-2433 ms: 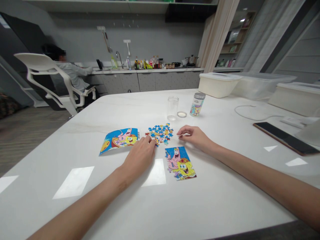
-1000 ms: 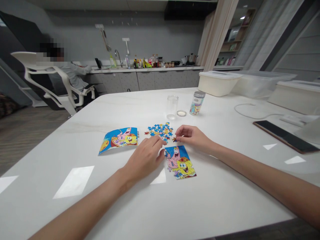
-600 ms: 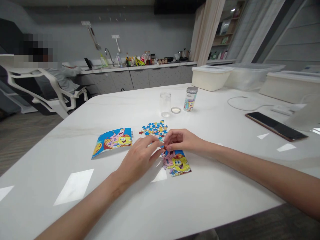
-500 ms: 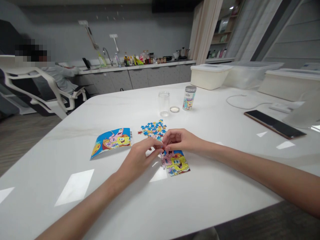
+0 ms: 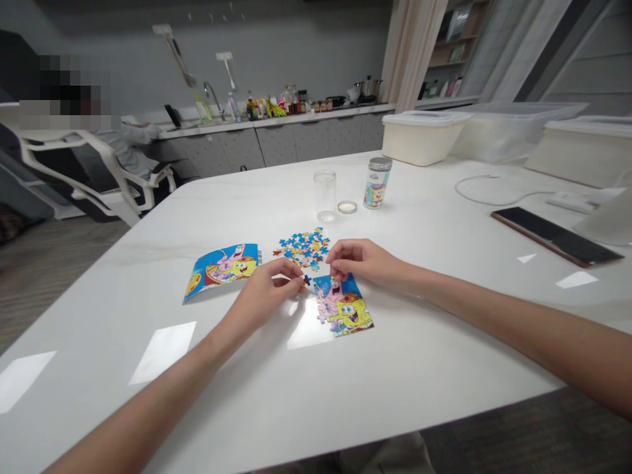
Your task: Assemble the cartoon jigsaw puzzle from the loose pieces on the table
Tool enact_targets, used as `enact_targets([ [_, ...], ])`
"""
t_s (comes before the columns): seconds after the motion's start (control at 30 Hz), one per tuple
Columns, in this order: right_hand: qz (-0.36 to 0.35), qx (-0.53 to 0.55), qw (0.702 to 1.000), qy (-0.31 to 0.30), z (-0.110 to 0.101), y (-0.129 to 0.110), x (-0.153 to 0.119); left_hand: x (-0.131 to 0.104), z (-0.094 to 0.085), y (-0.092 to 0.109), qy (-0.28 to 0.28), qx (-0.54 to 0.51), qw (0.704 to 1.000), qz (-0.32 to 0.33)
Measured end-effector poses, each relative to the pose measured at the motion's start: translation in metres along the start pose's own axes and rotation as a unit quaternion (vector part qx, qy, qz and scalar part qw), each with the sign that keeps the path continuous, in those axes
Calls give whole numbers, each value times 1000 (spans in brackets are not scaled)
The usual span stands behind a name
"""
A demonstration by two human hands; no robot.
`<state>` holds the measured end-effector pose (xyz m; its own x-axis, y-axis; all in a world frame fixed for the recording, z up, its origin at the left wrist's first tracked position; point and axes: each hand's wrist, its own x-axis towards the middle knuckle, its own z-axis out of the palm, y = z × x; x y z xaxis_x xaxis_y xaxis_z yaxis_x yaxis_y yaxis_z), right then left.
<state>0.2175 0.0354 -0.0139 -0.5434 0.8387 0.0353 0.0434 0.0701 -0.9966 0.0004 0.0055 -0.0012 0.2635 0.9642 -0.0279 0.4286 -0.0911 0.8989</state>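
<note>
Between thumb and forefinger, my left hand (image 5: pixel 276 283) pinches a small puzzle piece (image 5: pixel 307 280), just left of a partly joined puzzle (image 5: pixel 344 306) lying on the white table. My right hand (image 5: pixel 363 260) is closed at the fingertips over the puzzle's top edge; whether anything is between them is hidden. Behind the hands is a pile of loose blue, yellow and red pieces (image 5: pixel 303 247). A curved picture sheet (image 5: pixel 222 268) with the same cartoon figures lies to the left of my left hand.
Beyond the pile stand a clear jar (image 5: pixel 325 196), a round lid (image 5: pixel 347 207) and a labelled can (image 5: pixel 378 184). On the right are a phone (image 5: pixel 555 235), a cable (image 5: pixel 498 203) and storage boxes (image 5: pixel 422 139). A person (image 5: pixel 121 148) sits at the far left.
My left hand has drawn back left with the piece, away from my right hand. More of the puzzle's upper part shows between them. The camera view has shifted slightly.
</note>
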Motion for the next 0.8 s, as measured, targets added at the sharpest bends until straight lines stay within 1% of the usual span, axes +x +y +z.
enact_targets([
  [0.1,-6,-3,1000,-5,0,0,0,0,0,-3,-2,55,998,26],
  [0.2,-4,-7,1000,-7,1,0,0,-1,-1,-3,12,133,990,54],
  [0.33,-2,-10,1000,-7,1,0,0,-2,-1,-3,28,191,979,61],
  [0.53,-8,-42,999,-6,0,0,-1,-2,1,-4,40,236,967,81],
  [0.67,-14,-72,997,-5,0,-1,-2,-2,1,-3,42,247,964,91],
  [0.73,-18,-81,997,-5,-1,-1,-2,-2,-1,-2,32,235,968,82],
  [0.8,-21,-87,996,-8,-1,0,-2,-2,-4,-1,-4,204,977,64],
])
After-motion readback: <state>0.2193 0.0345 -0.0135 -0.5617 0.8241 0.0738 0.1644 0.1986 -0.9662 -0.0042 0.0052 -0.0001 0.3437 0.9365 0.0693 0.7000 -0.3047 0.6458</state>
